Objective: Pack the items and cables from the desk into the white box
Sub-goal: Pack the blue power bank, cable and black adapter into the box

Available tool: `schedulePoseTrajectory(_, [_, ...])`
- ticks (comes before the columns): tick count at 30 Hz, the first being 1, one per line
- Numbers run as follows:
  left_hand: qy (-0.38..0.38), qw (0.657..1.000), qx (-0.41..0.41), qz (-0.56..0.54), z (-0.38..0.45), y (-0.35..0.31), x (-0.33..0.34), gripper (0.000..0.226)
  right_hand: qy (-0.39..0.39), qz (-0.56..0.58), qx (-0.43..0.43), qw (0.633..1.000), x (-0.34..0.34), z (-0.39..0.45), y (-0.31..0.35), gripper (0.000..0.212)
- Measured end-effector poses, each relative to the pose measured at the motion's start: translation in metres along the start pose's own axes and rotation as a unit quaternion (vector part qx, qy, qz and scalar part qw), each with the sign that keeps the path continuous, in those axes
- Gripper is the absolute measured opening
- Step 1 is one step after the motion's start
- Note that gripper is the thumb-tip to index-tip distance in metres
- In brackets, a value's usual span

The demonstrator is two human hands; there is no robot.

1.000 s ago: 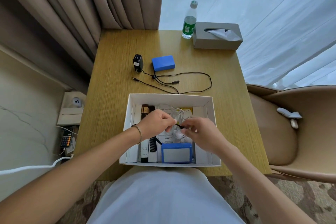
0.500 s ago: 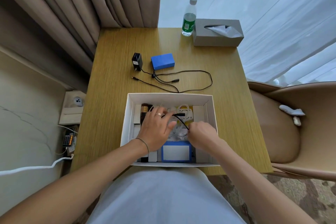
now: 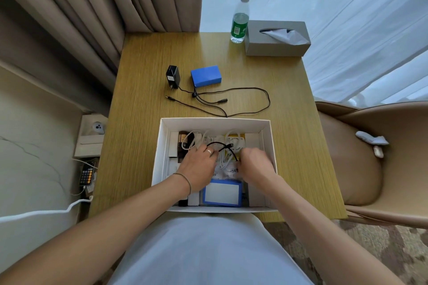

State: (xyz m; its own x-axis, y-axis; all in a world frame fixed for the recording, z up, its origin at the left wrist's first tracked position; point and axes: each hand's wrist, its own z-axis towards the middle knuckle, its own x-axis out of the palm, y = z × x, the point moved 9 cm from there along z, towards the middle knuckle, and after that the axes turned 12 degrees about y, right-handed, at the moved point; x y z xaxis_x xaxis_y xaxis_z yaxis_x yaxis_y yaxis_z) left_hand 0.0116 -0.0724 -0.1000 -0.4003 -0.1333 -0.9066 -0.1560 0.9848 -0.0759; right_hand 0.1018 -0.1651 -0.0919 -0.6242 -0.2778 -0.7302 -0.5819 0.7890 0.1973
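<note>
The white box (image 3: pixel 217 122) sits at the desk's near edge, filled with white cables, small bottles, white packets and a blue-framed pack (image 3: pixel 222 193). Both hands are inside it. My left hand (image 3: pixel 199 166) lies flat, fingers spread, pressing a short black cable (image 3: pixel 220 145) and white cables down. My right hand (image 3: pixel 254 163) is curled over the black cable's other end; its fingertips are hidden. On the desk beyond the box lie a black plug adapter (image 3: pixel 173 76), a blue battery pack (image 3: pixel 206 75) and their black cable (image 3: pixel 254 104).
A green-labelled water bottle (image 3: pixel 240 19) and a grey tissue box (image 3: pixel 276 38) stand at the desk's far edge. A tan chair (image 3: pixel 370 157) is on the right, curtains are behind, and a phone (image 3: pixel 86 174) with a white cord lies on the floor at left.
Both hands dropped from above the box down into it, bringing the black cable with them. My left hand opened flat onto the cables. The camera tilted slightly.
</note>
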Motion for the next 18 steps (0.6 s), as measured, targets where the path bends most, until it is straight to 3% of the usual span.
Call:
schedulePoseTrajectory(5, [-0.01, 1.0, -0.004, -0.025, -0.007, 0.007, 0.0, 0.048, -0.036, -0.006, -0.01, 0.999, -0.006, -0.002, 0.002, 0.029])
schedulePoseTrajectory(13, [-0.148, 0.978, 0.027, -0.141, -0.03, 0.019, -0.061, 0.029, -0.127, 0.011, -0.065, 0.99, -0.044, -0.014, 0.017, 0.029])
schedulePoseTrajectory(18, [-0.193, 0.961, 0.013, -0.198, -0.029, 0.037, -0.101, 0.029, -0.174, 0.056, -0.101, 0.978, -0.08, -0.016, 0.031, 0.024])
